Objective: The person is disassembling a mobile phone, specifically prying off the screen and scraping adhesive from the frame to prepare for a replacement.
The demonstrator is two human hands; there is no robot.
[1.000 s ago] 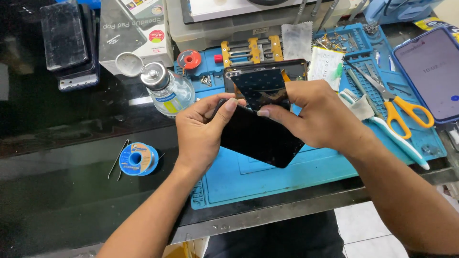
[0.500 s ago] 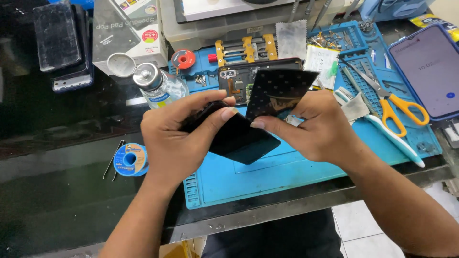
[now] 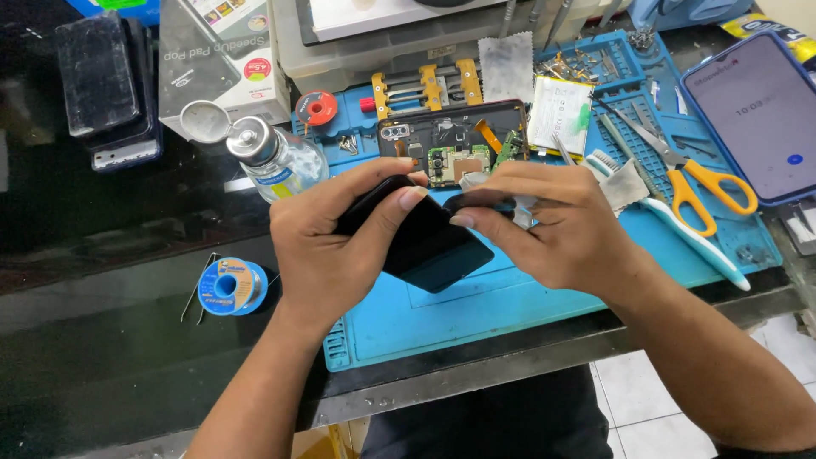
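Above blue mat (image 3: 527, 306), mid-bench: black panel (image 3: 429, 246), flat, glossy, rectangular, lifted clear of surface. Long axis diagonal, from upper left, under left hand (image 3: 327, 255), down to lower right; free lower corner aimed toward bench edge and right forearm. Broad face tilted up toward camera. Left hand clamped on panel's upper end, thumb across top, fingers wrapped beneath. Right hand (image 3: 552, 225) closed on panel's upper right edge, thumb and forefinger pinched together on a dark strip there; whether strip is film, edge trim or part of panel cannot be told.

Behind hands, lying on mat: opened phone (image 3: 450, 140), back off, boards and camera module bare, long axis across bench. Just right of it: battery (image 3: 558, 113), out of its bay, flat.

Progress, judged: teardown stage done, handset open and battery out; panel separate from body, in hand, being peeled or cleaned at one edge; refitting not begun.

Also present: scissors (image 3: 705, 191), solder spool (image 3: 229, 287), bottle (image 3: 276, 157), second phone (image 3: 761, 110), screen lit.
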